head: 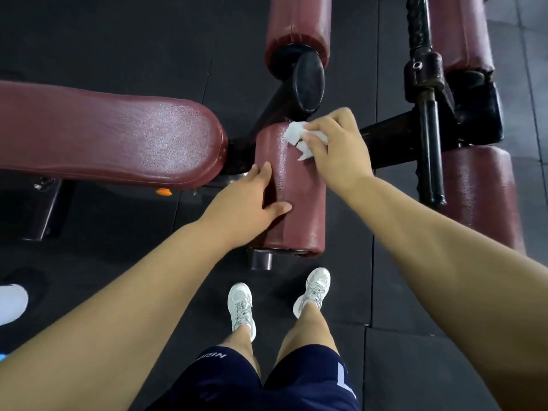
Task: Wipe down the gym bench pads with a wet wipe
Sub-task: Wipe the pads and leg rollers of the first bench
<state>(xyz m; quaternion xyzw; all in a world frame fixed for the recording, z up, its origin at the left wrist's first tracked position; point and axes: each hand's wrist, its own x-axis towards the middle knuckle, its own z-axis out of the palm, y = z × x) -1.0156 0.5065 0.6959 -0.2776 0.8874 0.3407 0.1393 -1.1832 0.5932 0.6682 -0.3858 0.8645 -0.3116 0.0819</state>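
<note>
Head view: I'm pinching the limp, bunched wipe (pixel 293 134) in my right hand (pixel 335 146); my left hand (pixel 246 203) is clasping the firm roller pad (pixel 299 209).

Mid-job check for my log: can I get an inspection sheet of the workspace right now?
Surface: black rubber floor mats, seams visible.
Job's things: wet wipe on the far end of the near roller pad; bench pad beside it, glossy.
Clutter: nothing seen.
Grippers: left hand holds the roller pad's side; right hand grips the wet wipe against it.
Cables: nothing seen.
Surroundings: black frame, three other rollers, wearer's shoes.
</note>
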